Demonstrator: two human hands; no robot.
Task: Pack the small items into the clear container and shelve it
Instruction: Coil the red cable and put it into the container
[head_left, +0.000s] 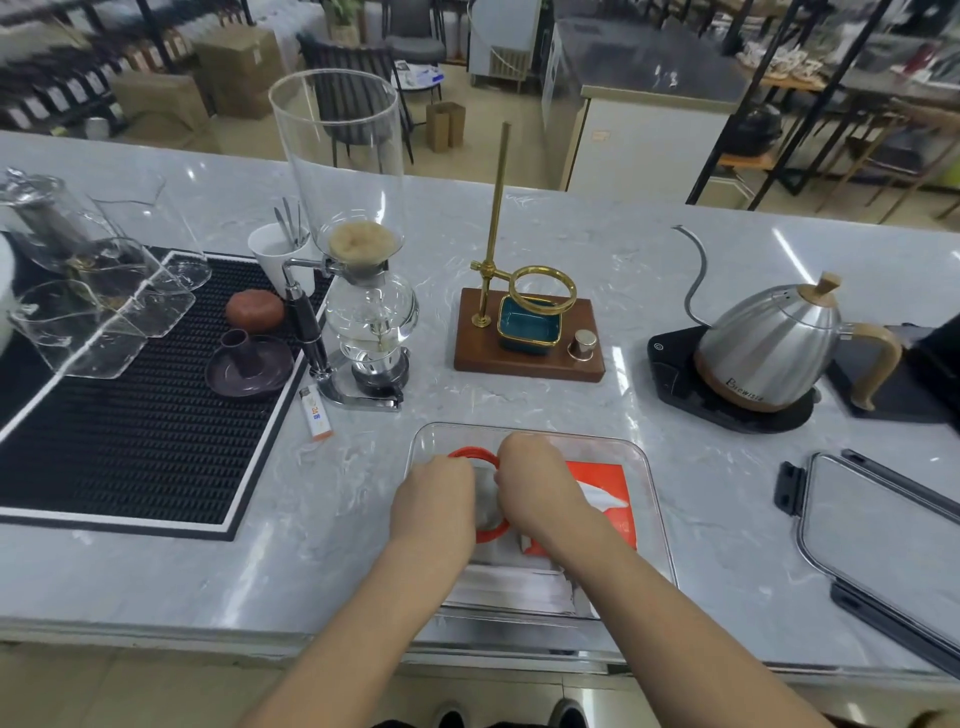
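The clear container (647, 470) stands on the marble counter just in front of me. Both hands reach down into it. My left hand (434, 501) and my right hand (537, 486) are together on a round item with an orange-red ring (475, 454) at the container's left side; the fingers are hidden, so the hold cannot be made out. An orange and white packet (605, 496) lies flat in the container's right half. White papers (511, 584) lie at its near end. The container's clear lid (883, 540) with dark clips rests on the counter to the right.
A white and orange lighter (315, 414) lies left of the container. Behind stand a glass siphon brewer (363, 291), a brass dripper stand on a wooden base (527, 332) and a steel gooseneck kettle (769, 343). A black rubber mat (135, 415) with glassware covers the left.
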